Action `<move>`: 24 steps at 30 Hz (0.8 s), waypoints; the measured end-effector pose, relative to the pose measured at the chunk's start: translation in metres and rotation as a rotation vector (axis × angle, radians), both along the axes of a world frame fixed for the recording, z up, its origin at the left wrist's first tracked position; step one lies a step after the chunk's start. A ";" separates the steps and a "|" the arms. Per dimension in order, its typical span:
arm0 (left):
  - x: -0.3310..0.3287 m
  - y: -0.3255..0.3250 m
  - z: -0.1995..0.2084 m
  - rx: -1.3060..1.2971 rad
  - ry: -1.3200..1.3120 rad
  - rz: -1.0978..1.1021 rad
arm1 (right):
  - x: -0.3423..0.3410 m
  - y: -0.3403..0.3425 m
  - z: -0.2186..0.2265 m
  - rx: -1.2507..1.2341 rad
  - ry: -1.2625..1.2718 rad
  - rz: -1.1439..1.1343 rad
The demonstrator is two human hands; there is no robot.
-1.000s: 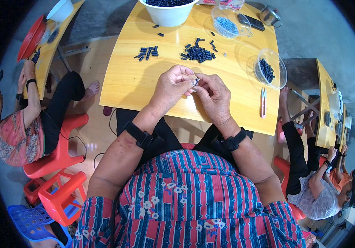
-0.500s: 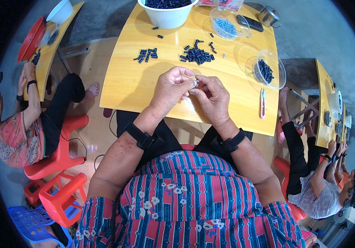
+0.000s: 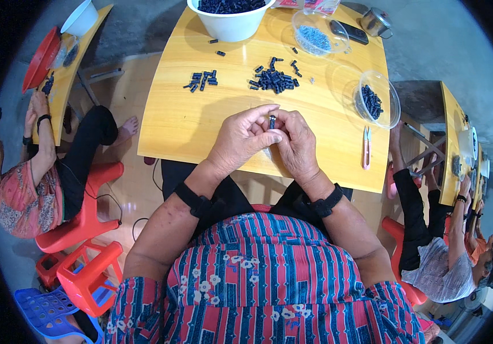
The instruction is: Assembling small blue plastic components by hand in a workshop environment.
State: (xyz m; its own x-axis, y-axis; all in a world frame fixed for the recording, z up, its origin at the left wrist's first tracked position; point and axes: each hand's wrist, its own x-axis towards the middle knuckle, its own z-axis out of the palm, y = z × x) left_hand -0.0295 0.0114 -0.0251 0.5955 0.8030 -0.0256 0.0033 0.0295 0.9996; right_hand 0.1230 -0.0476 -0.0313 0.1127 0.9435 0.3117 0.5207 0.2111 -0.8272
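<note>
Over the near part of the yellow table (image 3: pixel 169 135), my left hand (image 3: pixel 242 137) and my right hand (image 3: pixel 298 140) meet, fingertips pinched together. Between them stands a small black cylindrical piece (image 3: pixel 273 122) with a shiny metal bit at its top. Both hands' fingers close around it. Just beyond lies a pile of black cylindrical pieces (image 3: pixel 275 81), and a smaller group of black pieces (image 3: pixel 203 79) is to its left. A clear round tub (image 3: pixel 392 100) with more black pieces stands to the right, beside small pink-handled snips (image 3: pixel 366 155).
At the back are a white basin (image 3: pixel 232 26) heaped with black pieces, a clear tub of small metal parts (image 3: pixel 315 40), a dark phone-like case (image 3: pixel 352 32) and a metal mug (image 3: pixel 375 23). Other people sit at tables on both sides. Red stools (image 3: pixel 88 275) stand at left.
My fingers have shifted round the piece, and the black piece now shows upright between them. The hands have moved slightly nearer my body.
</note>
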 end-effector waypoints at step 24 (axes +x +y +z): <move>0.006 -0.001 -0.006 0.139 0.053 0.048 | 0.003 0.003 0.003 0.051 -0.040 0.011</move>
